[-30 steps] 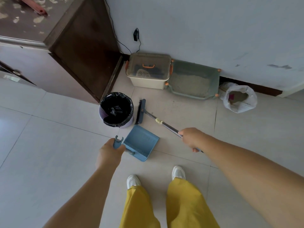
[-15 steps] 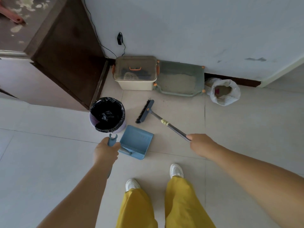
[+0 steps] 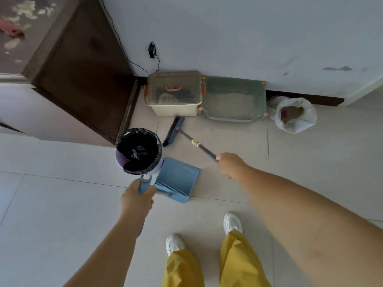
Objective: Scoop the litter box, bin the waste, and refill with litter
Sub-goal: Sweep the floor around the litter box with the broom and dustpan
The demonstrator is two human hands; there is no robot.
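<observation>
A green litter box point(image 3: 258, 100) with grey litter sits against the wall. My left hand point(image 3: 135, 198) grips the handle of a blue dustpan point(image 3: 178, 177) that rests on the floor tiles beside a purple bin point(image 3: 138, 151) lined with a black bag. My right hand point(image 3: 231, 165) holds the dark handle of a broom point(image 3: 174, 131), whose blue head lies on the floor in front of a lidded storage box point(image 3: 174, 94). A white plastic bag point(image 3: 295, 114) of litter stands open to the right of the litter box.
A dark wooden cabinet point(image 3: 83, 79) fills the left side, close to the bin. A black adapter point(image 3: 152, 50) and cable hang on the wall above the storage box. My white shoes point(image 3: 232, 222) and yellow trousers are at the bottom.
The broom head has swung away from the dustpan toward the storage box. The view has shifted, and the dustpan now sits right beside the bin.
</observation>
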